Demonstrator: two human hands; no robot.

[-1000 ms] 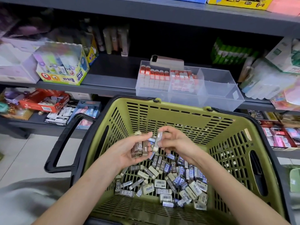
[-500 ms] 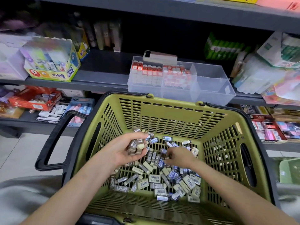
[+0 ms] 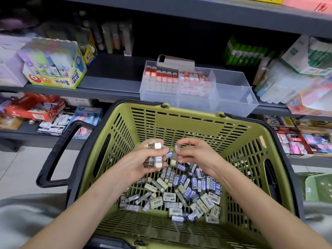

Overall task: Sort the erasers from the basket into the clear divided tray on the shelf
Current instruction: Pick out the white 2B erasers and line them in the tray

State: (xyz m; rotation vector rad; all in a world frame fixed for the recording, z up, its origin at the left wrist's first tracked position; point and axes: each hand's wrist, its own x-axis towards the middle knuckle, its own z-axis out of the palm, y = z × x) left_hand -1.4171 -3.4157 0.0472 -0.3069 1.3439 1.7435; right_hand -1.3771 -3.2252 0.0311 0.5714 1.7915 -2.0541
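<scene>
**Erasers held above basket**

Left hand (image 3: 143, 162) grips a bundle of erasers (image 3: 155, 155), fingers curled round it. Right hand (image 3: 195, 155) pinches a single eraser (image 3: 173, 156) just beside the bundle. Loose erasers (image 3: 179, 193) lie on the green basket (image 3: 179, 123) floor. The clear divided tray (image 3: 231, 94) sits at the shelf (image 3: 111, 83) front edge.
</scene>
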